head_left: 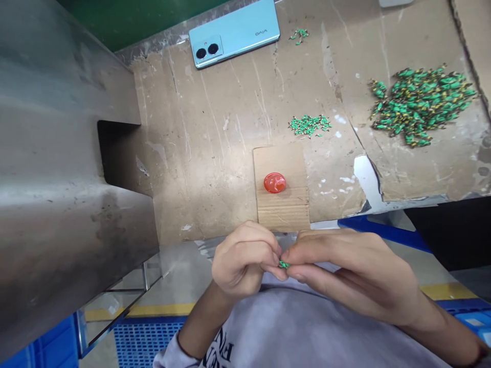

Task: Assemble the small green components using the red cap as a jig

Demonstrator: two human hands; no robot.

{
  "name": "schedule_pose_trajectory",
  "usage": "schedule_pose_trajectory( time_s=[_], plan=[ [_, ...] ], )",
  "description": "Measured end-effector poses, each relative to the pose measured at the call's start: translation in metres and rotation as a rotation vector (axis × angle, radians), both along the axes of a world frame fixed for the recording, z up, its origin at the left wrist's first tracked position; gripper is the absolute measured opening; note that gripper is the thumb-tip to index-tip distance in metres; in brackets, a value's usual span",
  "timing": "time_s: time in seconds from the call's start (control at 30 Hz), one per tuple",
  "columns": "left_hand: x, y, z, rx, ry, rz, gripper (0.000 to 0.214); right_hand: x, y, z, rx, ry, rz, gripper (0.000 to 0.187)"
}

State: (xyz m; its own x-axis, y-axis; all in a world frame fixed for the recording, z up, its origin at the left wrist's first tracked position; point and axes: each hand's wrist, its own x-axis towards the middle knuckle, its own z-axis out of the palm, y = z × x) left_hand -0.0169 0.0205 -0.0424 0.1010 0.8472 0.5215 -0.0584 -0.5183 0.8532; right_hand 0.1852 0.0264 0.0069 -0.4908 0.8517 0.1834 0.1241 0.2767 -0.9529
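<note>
My left hand (247, 260) and my right hand (356, 271) meet just off the worktop's near edge, in front of my body. Both pinch a tiny green piece (283, 264) between thumb and fingertips; its exact shape is mostly covered by the fingers. Beyond them, a small red oval cap (275, 182) with a glossy inside lies on a cardboard piece (283, 214). Past the cardboard is a small heap of tiny green and dark pieces (309, 125). A bigger heap of green, yellow and dark figure-like pieces (425, 102) lies to the right.
A light blue phone (241, 38) lies face down at the back, with several small green pieces (299, 36) beside it. On the left stands a metal housing (69, 179) with a dark opening. The worktop covering (215, 168) is scuffed and torn near its front edge.
</note>
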Motion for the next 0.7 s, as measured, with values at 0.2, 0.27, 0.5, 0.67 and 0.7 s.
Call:
schedule_pose_trajectory(
  time_s=[0.2,0.27,0.5,0.67,0.7],
  plan=[
    [0.0035,0.0025,-0.0007,-0.024,-0.089,-0.025,0.024,0.0024,0.0024,0.0009,0.011,0.036,0.024,0.009],
    [0.003,0.0037,-0.0005,-0.008,-0.095,-0.045,0.023,0.0039,0.0034,0.0009,0.026,0.048,0.052,0.01],
    [-0.0004,0.0043,0.002,0.037,-0.069,-0.048,0.024,0.0039,0.0007,-0.0008,0.045,0.022,0.085,0.006],
    [0.0003,0.0037,-0.0009,0.153,0.005,0.011,0.022,0.0025,0.0004,-0.0041,0.045,0.043,0.095,0.016],
    [0.001,0.0039,-0.0015,0.17,0.007,0.018,0.021,0.0027,0.0008,-0.0047,0.053,0.039,0.091,0.014]
  ],
)
